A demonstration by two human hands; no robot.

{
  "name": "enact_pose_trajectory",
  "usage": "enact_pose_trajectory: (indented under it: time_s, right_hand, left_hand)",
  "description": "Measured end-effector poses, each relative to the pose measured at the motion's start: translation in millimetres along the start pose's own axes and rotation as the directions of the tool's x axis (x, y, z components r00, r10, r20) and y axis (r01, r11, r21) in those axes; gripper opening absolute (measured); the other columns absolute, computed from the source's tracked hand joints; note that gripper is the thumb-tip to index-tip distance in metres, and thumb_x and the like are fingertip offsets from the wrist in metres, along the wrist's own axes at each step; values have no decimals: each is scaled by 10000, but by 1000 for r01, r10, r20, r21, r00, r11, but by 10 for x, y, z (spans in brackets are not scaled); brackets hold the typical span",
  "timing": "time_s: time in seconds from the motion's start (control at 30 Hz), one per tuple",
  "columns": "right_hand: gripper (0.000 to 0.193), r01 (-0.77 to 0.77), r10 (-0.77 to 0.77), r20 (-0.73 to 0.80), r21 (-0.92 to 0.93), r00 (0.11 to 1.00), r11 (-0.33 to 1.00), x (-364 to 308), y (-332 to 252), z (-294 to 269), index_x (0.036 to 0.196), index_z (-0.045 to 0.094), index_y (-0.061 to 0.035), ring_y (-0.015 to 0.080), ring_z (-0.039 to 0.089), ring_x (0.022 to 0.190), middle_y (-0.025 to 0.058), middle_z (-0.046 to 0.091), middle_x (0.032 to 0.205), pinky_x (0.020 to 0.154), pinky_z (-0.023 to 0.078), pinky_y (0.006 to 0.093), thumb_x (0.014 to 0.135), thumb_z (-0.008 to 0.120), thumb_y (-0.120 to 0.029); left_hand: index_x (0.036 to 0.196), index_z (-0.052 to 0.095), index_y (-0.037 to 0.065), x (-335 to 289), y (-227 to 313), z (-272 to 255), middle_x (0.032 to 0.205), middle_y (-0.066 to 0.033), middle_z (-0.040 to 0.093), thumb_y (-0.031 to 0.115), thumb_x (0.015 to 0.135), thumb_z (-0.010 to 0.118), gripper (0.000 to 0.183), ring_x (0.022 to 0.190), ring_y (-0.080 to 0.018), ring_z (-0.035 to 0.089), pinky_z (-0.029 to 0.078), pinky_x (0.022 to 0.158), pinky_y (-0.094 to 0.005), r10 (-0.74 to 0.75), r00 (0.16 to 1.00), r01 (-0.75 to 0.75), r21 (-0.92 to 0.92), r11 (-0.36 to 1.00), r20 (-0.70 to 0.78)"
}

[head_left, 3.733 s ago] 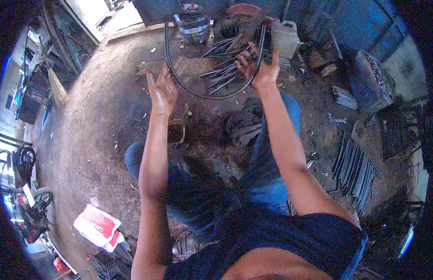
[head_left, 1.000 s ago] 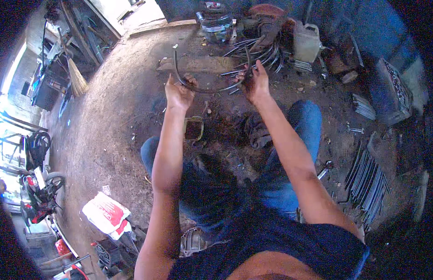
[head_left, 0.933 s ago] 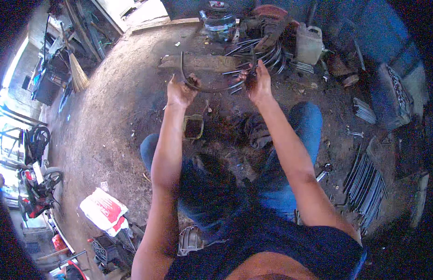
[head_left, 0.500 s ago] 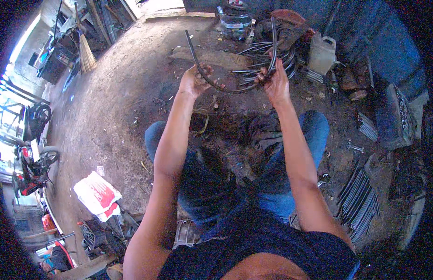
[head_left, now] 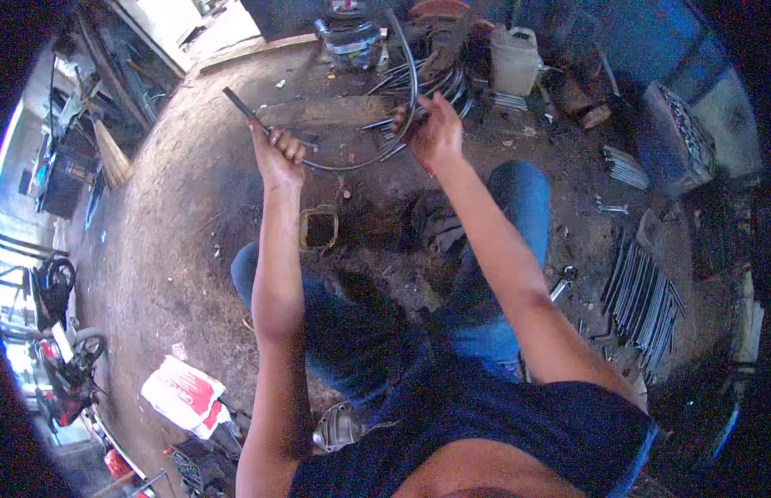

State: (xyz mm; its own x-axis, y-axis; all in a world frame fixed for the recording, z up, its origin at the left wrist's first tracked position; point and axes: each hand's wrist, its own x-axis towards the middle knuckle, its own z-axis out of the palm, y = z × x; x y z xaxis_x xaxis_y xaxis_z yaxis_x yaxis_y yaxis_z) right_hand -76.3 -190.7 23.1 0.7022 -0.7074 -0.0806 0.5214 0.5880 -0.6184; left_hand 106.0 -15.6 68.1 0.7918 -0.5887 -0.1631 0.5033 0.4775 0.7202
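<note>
A dark metal rod [head_left: 345, 168], bent into a wide U, is held up in front of me between both hands. My left hand [head_left: 279, 158] is wrapped around its left arm, a short straight end sticking out past the fist. My right hand [head_left: 438, 139] grips the curve on the other side, fingertips and thumb about the metal, while that arm rises beyond it. Behind my right hand, a heap of similar bent rods [head_left: 456, 90] lies on the ground. Straight rods [head_left: 638, 290] are stacked side by side to my right.
A ratchet-like wrench [head_left: 562, 283] and a spanner [head_left: 611, 207] lie right of my knee. Farther off stand a pale jug [head_left: 515, 65] and a bulky box [head_left: 672, 141]. A white-and-red bag [head_left: 182, 393] is at lower left; a broom [head_left: 111, 156] leans at far left.
My view has turned toward the right, so the surroundings sit farther left. The bent rod has tilted, its left end leaning outward and lower, and my left hand has closed more fully around it.
</note>
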Motion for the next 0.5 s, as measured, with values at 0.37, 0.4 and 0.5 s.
enact_pose_trajectory:
  time_s: [0.37, 0.4, 0.5]
  right_hand:
    - [375, -59, 112, -241, 220, 964, 974, 124, 523, -525, 845, 512, -86, 204, 509, 561, 60, 531, 665, 618, 492, 404, 952, 420, -433]
    - [344, -9, 64, -334, 164, 940, 986, 173, 421, -506, 815, 492, -89, 188, 465, 537, 47, 490, 644, 558, 460, 384, 962, 423, -393]
    - [291, 160, -30, -538, 197, 842, 967, 278, -82, -503, 787, 459, -87, 167, 403, 503, 26, 421, 613, 431, 374, 329, 979, 427, -303]
  left_hand:
    - [704, 349, 165, -276, -786, 347, 559, 26, 241, 600, 913, 440, 492, 512, -150, 280, 277, 513, -309, -48, 998, 53, -121, 991, 47]
    - [719, 355, 160, -287, -865, 351, 577, 16, 265, 577, 926, 435, 472, 547, -171, 338, 356, 558, -329, -82, 996, 86, -157, 984, 33]
    - [976, 477, 76, -396, -1099, 222, 790, -79, 507, 593, 906, 450, 522, 762, -266, 529, 453, 805, -421, -193, 978, 190, 44, 981, 83]
